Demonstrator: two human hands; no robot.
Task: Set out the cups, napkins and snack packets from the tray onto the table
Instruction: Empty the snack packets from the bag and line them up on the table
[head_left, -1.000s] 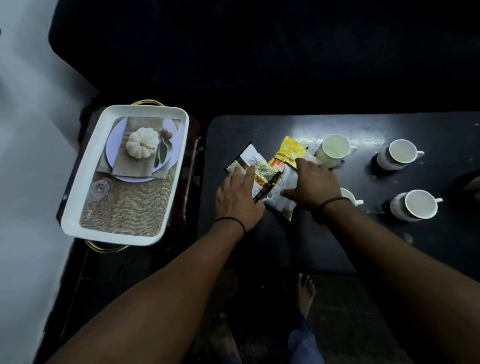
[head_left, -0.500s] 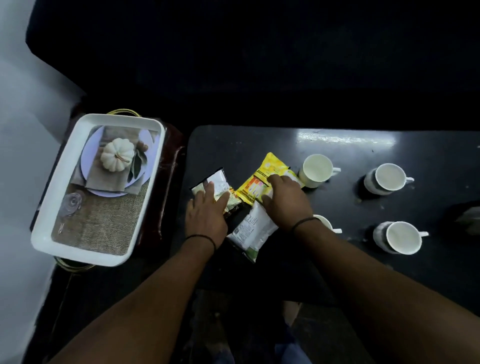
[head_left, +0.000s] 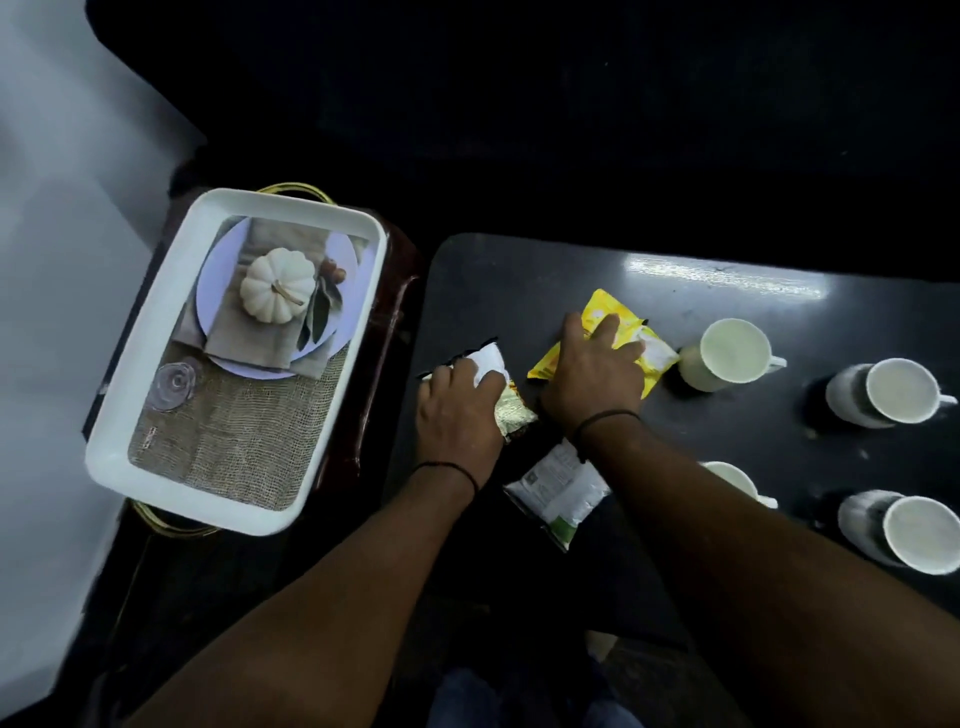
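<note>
Black bench (head_left: 519, 270): left hand (head_left: 457, 410) flat on silver packet (head_left: 511, 410); right hand (head_left: 592, 374) flat on yellow packet (head_left: 605, 314) beside it.

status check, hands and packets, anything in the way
Left hand flat on the white-and-gold packet. Right hand flat on the yellow packet. White packet lies free. Cups close by on the right.

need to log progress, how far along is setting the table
Done: four cups stand on the table, and the tray holds nothing loose. In hand: left hand and right hand spread snack packets. Left: no napkins visible anywhere.
</note>
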